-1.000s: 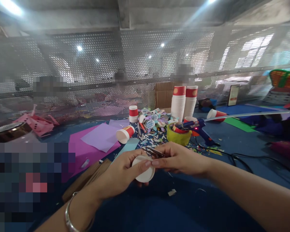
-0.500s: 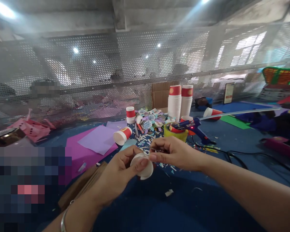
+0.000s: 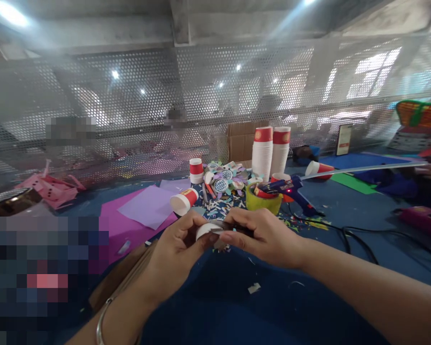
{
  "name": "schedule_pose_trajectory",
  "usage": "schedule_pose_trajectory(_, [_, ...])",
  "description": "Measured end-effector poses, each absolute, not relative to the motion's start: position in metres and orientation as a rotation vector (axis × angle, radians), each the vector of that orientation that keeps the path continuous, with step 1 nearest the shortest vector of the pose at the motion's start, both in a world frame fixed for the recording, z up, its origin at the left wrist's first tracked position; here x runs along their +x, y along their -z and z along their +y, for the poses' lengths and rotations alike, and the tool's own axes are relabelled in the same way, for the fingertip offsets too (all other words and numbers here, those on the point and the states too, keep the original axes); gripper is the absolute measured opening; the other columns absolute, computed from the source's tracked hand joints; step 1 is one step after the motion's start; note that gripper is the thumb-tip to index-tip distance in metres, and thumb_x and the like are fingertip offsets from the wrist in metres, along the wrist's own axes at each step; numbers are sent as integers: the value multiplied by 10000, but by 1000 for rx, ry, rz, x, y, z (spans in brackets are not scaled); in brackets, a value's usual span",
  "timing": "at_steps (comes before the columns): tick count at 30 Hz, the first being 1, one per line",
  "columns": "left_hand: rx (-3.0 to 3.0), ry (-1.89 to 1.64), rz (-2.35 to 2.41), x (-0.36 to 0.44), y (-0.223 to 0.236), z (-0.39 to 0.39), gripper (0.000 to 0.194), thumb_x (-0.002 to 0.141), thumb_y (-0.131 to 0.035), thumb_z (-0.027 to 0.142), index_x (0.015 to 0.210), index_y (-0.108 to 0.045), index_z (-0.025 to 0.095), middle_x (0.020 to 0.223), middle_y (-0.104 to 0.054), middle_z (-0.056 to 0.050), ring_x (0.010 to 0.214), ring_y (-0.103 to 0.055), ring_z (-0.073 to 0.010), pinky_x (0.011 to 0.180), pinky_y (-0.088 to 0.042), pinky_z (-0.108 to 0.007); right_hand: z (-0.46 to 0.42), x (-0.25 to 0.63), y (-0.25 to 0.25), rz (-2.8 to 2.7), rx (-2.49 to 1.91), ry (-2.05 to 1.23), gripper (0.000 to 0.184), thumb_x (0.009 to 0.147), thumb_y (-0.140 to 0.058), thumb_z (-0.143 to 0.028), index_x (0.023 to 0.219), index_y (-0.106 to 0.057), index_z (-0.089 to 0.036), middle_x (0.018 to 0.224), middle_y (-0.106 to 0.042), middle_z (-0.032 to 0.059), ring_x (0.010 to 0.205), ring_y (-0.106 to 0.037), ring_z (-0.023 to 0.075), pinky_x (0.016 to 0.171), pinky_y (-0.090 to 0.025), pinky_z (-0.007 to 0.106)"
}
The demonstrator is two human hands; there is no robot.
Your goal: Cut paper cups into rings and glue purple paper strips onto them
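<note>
My left hand [image 3: 177,251] is closed round a small white paper cup [image 3: 204,230], holding it above the blue table [image 3: 237,306]. My right hand [image 3: 264,235] meets it from the right, fingers pinched on a pair of small scissors [image 3: 221,226] whose blades lie at the cup's rim. Most of the cup is hidden by my fingers. A silver bangle circles my left wrist.
Behind my hands lie paper scraps, a tipped red-and-white cup [image 3: 182,201], a yellow-green tape roll [image 3: 263,202], a blue glue gun [image 3: 290,189] with its black cord, two cup stacks [image 3: 271,151], and purple and pink sheets [image 3: 143,208]. A perforated metal screen [image 3: 165,105] closes the back.
The left hand has turned the cup so its white bottom no longer faces me. The right hand has closed in over the cup's rim with the scissors.
</note>
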State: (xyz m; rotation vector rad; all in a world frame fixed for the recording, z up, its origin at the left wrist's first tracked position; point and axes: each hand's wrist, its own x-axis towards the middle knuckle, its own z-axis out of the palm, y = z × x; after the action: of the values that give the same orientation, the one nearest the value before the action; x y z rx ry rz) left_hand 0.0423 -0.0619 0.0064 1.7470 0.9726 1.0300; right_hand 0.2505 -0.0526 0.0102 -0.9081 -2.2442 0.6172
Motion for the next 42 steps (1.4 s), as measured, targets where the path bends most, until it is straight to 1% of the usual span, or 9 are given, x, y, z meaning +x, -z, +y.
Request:
schedule_pose_trajectory(6, [1818,-1041,1005,41,-6,-64,171,845,-652,358,776,-587,216,703,-545,25,666,-471,-132,625,-380,-291,-54,250,-10,-2269,-936,-509,305,937,-532,-466,808,-541,-189,624,-488,-46,530,-407,85,499,-275,231])
schedule_pose_trajectory(12, [1873,-1011,1055,40,-9,-70,160,854,-636,360,780,-595,224,685,-529,33,643,-441,-128,591,-358,-282,-59,250,-11,-2296,-825,-345,282,941,-540,-407,771,-510,-185,586,-425,-61,488,-338,77,484,-237,241])
schedule_pose_trajectory(20, [1901,-1012,1096,40,-9,-72,185,854,-624,378,776,-592,214,680,-542,23,636,-460,-135,582,-362,-285,-60,251,-11,-2305,-800,-213,300,953,-508,-400,745,-493,-184,584,-424,-52,485,-334,85,485,-208,255])
schedule_pose_trajectory(24, [1866,-994,1085,40,-9,-71,213,849,-637,396,771,-583,205,680,-540,23,643,-461,-134,581,-360,-279,-57,250,-10,-2298,-816,-197,319,959,-504,-389,715,-477,-186,579,-415,-53,485,-348,80,490,-215,250])
schedule_pose_trajectory(28, [1774,-972,1056,43,-10,-68,242,835,-663,406,757,-576,194,661,-531,33,619,-452,-115,566,-350,-262,-55,251,-8,-2259,-827,-299,325,961,-500,-375,697,-478,-187,564,-411,-57,487,-368,75,488,-238,240])
schedule_pose_trajectory(31, [1688,-967,1031,43,-9,-64,243,826,-682,406,782,-580,190,691,-572,25,652,-496,-118,609,-384,-261,-53,251,-8,-2160,-898,-460,331,947,-515,-416,704,-471,-196,561,-405,-60,494,-357,80,482,-266,234])
schedule_pose_trajectory(34, [1594,-999,998,42,-8,-60,248,816,-700,401,788,-580,186,710,-607,17,680,-536,-120,650,-413,-259,-49,251,-10,-2036,-973,-538,357,929,-518,-460,690,-448,-205,593,-386,-51,529,-359,96,489,-283,246])
schedule_pose_trajectory(37, [1497,-1028,968,42,-7,-60,240,801,-726,381,799,-591,182,725,-634,13,686,-556,-117,662,-428,-254,-44,250,-11,-1978,-1012,-591,390,938,-483,-481,666,-441,-205,628,-373,-38,557,-355,106,495,-273,262])
schedule_pose_trajectory(42, [1357,-993,923,45,-9,-64,190,810,-730,327,827,-612,178,752,-666,4,696,-577,-115,667,-444,-246,-40,248,-8,-1940,-1013,-819,403,941,-465,-524,697,-470,-204,614,-346,-45,546,-313,107,482,-246,265])
